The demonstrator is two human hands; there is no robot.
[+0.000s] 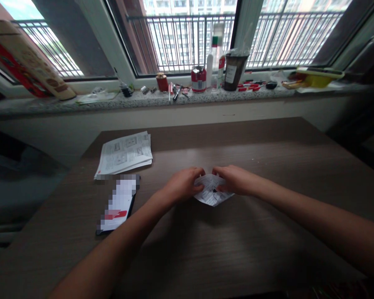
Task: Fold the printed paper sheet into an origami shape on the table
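A small folded sheet of printed paper lies on the brown wooden table, a corner of it pointing toward me. My left hand grips its left side, with fingers at the upper edge and the thumb on top. On the right side my right hand holds it in the same way, fingers behind and thumb on the printed face. The two hands are a short gap apart. The undersides of the fingers are hidden by the paper.
A phone with a blurred screen lies left of my left forearm. Behind it is a stack of printed sheets. The stone windowsill bears a red can, a dark cup, bottles and small tools.
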